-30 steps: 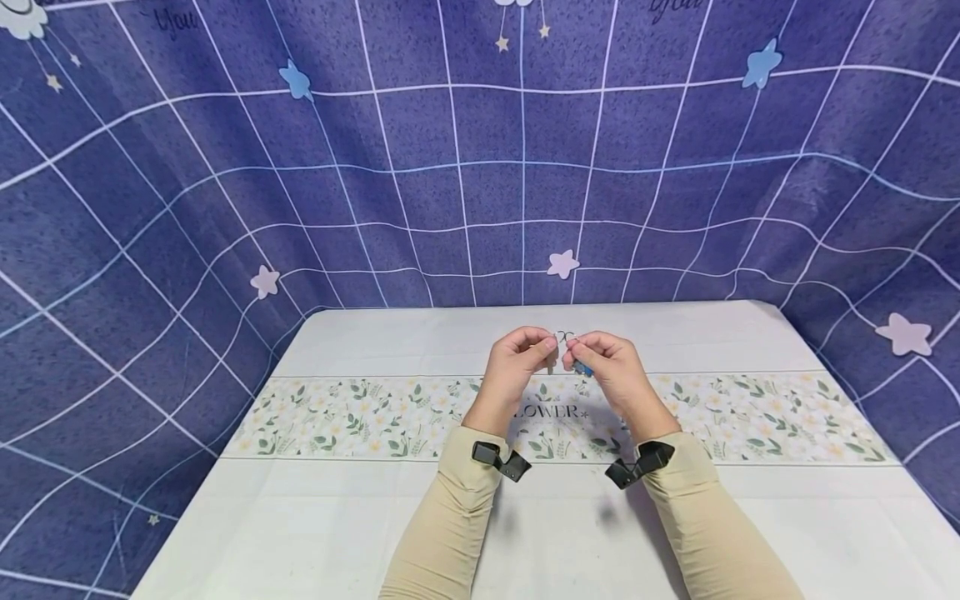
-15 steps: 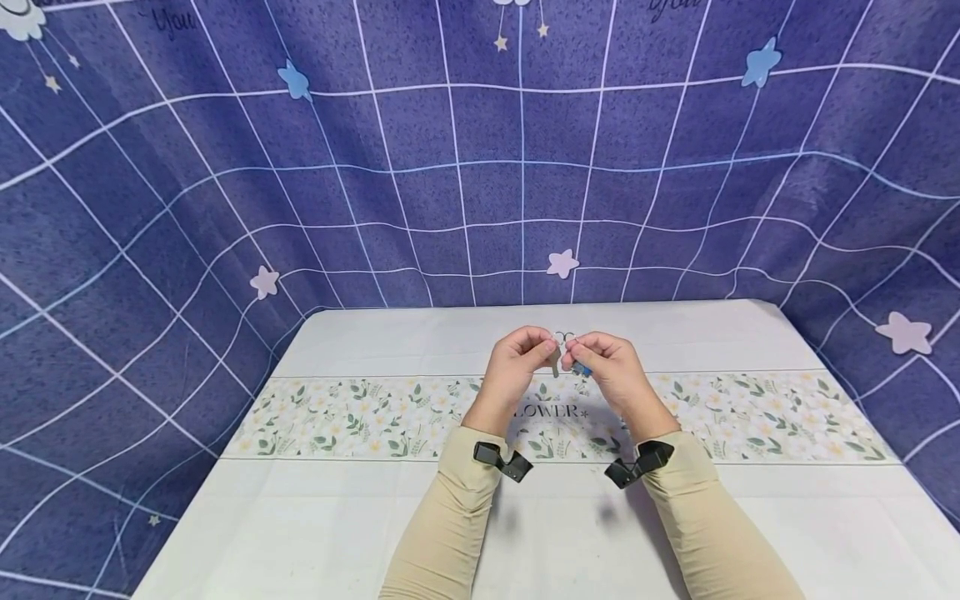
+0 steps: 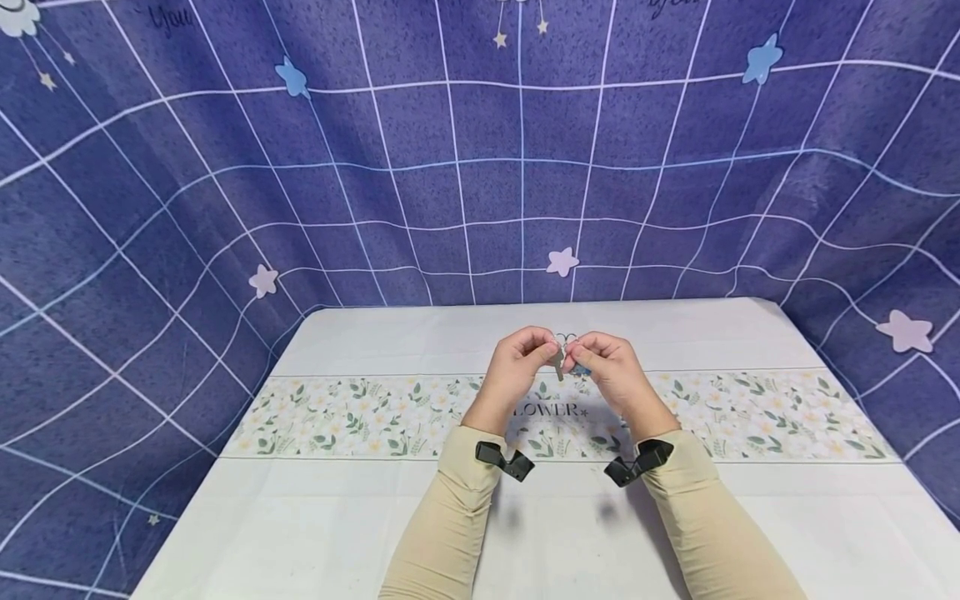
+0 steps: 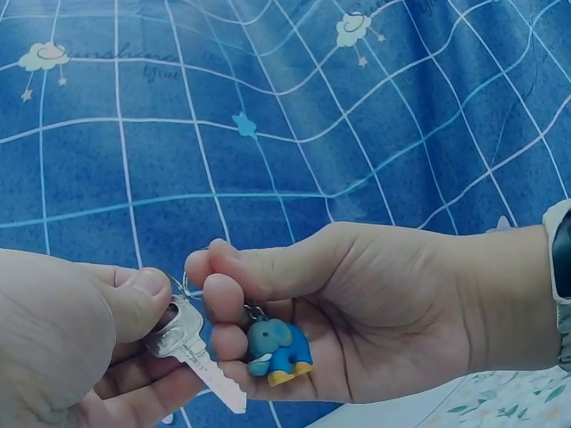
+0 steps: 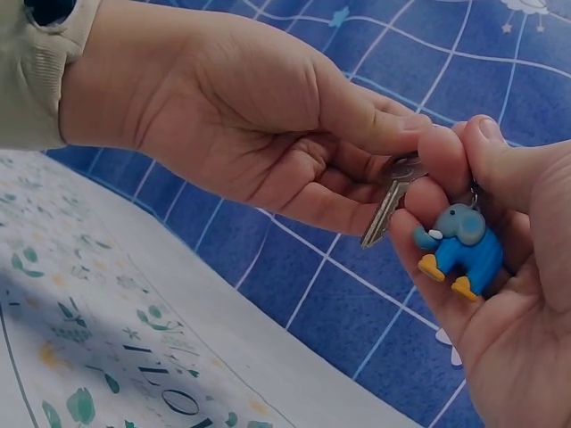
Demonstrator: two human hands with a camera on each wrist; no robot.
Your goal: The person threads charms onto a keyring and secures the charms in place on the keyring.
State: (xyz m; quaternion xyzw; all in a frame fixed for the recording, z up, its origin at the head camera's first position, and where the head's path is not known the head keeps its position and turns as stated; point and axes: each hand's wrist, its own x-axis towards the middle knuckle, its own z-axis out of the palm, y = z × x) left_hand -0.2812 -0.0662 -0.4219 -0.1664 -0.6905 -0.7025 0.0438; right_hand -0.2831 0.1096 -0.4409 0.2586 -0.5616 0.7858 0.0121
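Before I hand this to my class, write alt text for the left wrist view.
A left hand holds a silver key; close by, a blue elephant charm hangs in front of the right hand. Behind is blue cloth with pale grid lines.

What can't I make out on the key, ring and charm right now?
Ring: left wrist view, partly hidden by the left hand and right hand.
Any lettering on the key: left wrist view, too small and blurred.
Elephant charm: head view, mostly covered by the right hand.
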